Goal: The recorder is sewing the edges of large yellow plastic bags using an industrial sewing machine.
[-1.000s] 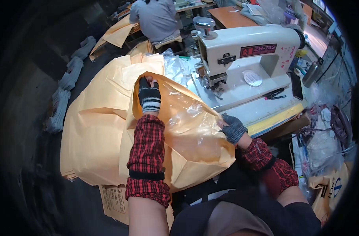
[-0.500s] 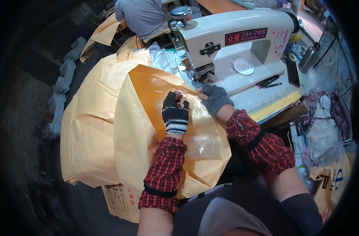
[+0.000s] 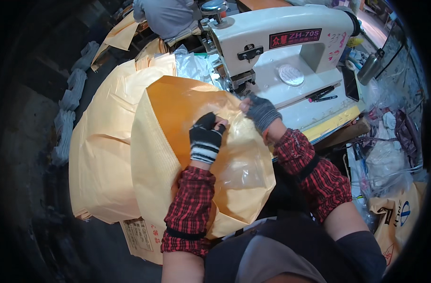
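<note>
A large tan paper sack lies across my front with its mouth spread, and its orange-brown inside shows. Clear plastic liner film bulges from it, shiny and crumpled. My left hand, in a black-and-white striped fingerless glove, is closed on the film at the opening, with the fingers curled. My right hand, in a grey fingerless glove, pinches the sack's edge near the sewing machine. Its fingertips are partly hidden, and whether film is also in that pinch cannot be made out.
A stack of tan sacks lies to the left. On the machine table sit a white round disc, pens and a phone. A metal bottle stands at right. Another person sits at the far side.
My hands have drawn slightly apart, the right one moving up and rightward along the sack's edge. My left hand has shifted a little left, still closed on the film. The view has shifted slightly.
</note>
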{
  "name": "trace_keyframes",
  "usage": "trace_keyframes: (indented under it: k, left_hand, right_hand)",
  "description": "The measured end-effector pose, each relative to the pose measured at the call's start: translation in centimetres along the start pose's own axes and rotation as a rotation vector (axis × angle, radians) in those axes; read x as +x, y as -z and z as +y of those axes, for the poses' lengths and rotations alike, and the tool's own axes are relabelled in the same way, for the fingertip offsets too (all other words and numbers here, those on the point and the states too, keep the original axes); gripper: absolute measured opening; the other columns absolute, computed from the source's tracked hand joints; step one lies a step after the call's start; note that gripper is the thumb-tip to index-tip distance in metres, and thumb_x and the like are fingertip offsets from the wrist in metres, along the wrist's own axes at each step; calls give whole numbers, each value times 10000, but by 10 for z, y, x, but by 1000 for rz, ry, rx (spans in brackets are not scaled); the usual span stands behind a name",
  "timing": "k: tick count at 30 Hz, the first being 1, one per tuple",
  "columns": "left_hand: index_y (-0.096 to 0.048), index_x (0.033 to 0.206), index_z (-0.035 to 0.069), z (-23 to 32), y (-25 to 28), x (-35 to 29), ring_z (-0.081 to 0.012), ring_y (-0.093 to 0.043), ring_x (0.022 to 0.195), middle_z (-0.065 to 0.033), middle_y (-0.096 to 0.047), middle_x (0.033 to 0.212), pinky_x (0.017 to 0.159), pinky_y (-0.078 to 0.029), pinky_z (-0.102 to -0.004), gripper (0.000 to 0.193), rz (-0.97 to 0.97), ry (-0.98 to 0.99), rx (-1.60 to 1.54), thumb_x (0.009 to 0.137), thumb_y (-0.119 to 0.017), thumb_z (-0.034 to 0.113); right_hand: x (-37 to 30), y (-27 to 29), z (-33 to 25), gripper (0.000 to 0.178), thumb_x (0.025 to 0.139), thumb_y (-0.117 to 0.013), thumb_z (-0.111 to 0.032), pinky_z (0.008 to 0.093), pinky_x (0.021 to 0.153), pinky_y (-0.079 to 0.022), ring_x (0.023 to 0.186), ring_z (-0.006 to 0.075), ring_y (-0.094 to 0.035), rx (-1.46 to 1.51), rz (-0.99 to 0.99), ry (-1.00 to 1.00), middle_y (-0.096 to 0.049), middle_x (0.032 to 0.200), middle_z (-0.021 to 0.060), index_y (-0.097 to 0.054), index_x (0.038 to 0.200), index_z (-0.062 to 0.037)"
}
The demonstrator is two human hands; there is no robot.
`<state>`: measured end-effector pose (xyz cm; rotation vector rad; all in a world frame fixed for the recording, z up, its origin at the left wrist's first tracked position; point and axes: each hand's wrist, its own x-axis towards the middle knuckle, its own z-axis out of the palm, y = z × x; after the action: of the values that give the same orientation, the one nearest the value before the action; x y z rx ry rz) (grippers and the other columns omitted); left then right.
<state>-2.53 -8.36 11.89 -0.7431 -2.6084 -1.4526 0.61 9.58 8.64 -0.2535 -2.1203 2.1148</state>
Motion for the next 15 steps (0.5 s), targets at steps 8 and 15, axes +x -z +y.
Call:
trace_keyframes:
  k: [8, 15]
  left_hand:
    - [-539, 958, -4, 5, -11, -17, -237, -563, 757, -118, -566, 867, 699, -476, -329, 440, 123, -308, 285, 698, -755, 277]
    - [-537, 1010, -9, 11, -33, -28, -323, -566, 816, -155, -559, 876, 678, -470, -395, 491, 71, -194, 567, 684, -710, 316]
  right_hand:
    - [-8, 2, 3, 237, 817, -642, -244, 255, 664, -438, 717, 99, -522, 290, -23, -28, -582, 775, 20, -593, 893, -25]
    - [-16, -5, -7, 178, 828, -626, -168, 242, 714, -436, 754, 93, -527, 201, -128, 13, -600, 816, 17, -604, 910, -12]
